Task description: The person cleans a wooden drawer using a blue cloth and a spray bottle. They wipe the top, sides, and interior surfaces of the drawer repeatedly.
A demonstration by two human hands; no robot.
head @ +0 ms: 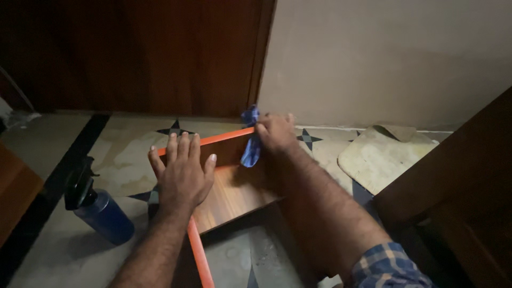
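While the right hand [274, 132] clamps its fingers around a bunched blue cloth [250, 143] and presses it against the far corner of a brown wooden drawer-like box with orange-edged walls [232, 194], the left hand [183, 173] lies flat on the near left wall, fingers straight and close together, thumb spread, gripping nothing. That box sits on a pale tiled floor with dark star motifs [128, 152], in front of a dark wooden door [149, 53]. Judging from the pose, the wiping of the box's back wall is the step in hand, and the next stroke would call for the flat hand to steady the box as the cloth travels along the orange edge. A dark blue spray bottle with a black trigger head [98, 208] lies on the floor well left of the box; any label on it is too dim to make out. A worn beige mat [381, 154] lies to the right, near brown wooden furniture [458, 181].
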